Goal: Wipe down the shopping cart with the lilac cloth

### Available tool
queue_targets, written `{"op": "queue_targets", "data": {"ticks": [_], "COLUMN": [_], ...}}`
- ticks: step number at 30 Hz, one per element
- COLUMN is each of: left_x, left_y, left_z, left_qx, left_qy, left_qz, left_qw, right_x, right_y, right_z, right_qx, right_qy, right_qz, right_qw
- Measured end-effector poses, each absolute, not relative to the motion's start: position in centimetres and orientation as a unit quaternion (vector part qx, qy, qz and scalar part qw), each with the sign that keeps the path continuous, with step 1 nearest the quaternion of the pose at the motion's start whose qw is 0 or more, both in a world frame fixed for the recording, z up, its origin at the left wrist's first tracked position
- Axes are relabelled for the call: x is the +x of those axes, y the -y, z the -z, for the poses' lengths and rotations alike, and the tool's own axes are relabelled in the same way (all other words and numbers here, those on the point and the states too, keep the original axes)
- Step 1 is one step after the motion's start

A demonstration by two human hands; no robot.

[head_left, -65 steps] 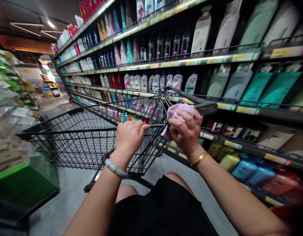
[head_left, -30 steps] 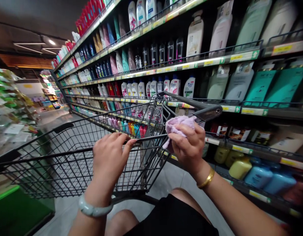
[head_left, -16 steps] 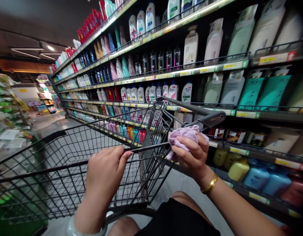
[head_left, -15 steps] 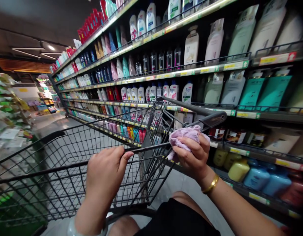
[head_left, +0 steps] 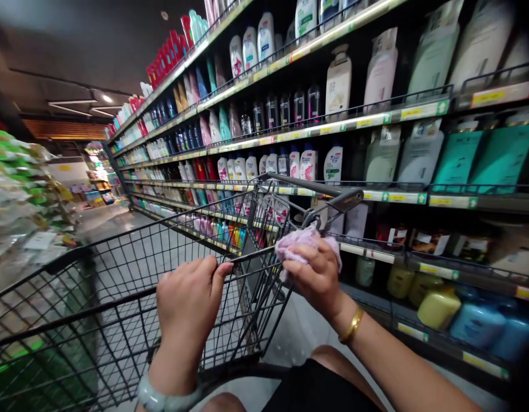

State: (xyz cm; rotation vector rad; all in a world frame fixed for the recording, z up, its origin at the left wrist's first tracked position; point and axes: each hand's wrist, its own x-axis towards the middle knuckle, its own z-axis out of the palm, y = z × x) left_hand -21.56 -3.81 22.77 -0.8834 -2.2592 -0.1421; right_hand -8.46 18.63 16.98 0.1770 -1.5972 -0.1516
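A dark wire shopping cart (head_left: 131, 303) stands sideways right in front of me. My left hand (head_left: 189, 303) is closed over its top side rail, thumb pointing right along the bar. In my right hand (head_left: 313, 272) is a bunched pale purple cloth (head_left: 307, 243), with my fingers wrapped round it. The cloth lies against the rail near the cart's handle end, partly covered by my fingers. Just above and beyond it is the grey push handle (head_left: 328, 191). Through the mesh the basket shows only its wire floor and the tiles beneath.
Long shelves (head_left: 268, 137) of shampoo and pump bottles run along the right side into the distance. Packaged goods (head_left: 28, 206) hang on the left, close to the cart's far end. The tiled aisle floor (head_left: 114, 229) stretches away between them. My knees are beneath the cart's near side.
My right hand and the cloth have moved left along the rail, away from the handle. My left hand keeps its grip on the rail. The view has shifted slightly.
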Motion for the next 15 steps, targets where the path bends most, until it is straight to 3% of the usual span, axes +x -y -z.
{"op": "queue_targets", "data": {"ticks": [3,9,15], "left_x": [-22.2,-23.3,-24.2], "left_y": [3.4,2.7,1.6], "left_z": [-22.7,-21.9,-21.4], "left_qx": [-0.325,-0.309,-0.302], "left_qy": [0.878,0.87,0.856], "left_qz": [0.057,0.125,0.135], "left_qw": [0.346,0.364,0.398], "right_x": [-9.3,-12.2,-15.2], "right_y": [-19.5,-21.7,-19.4], "right_z": [-17.4,-21.2,-16.0], "right_qx": [0.099,-0.03,-0.007], "right_qy": [0.727,0.644,0.665], "right_qz": [0.075,0.021,-0.003], "right_qw": [0.675,0.764,0.747]}}
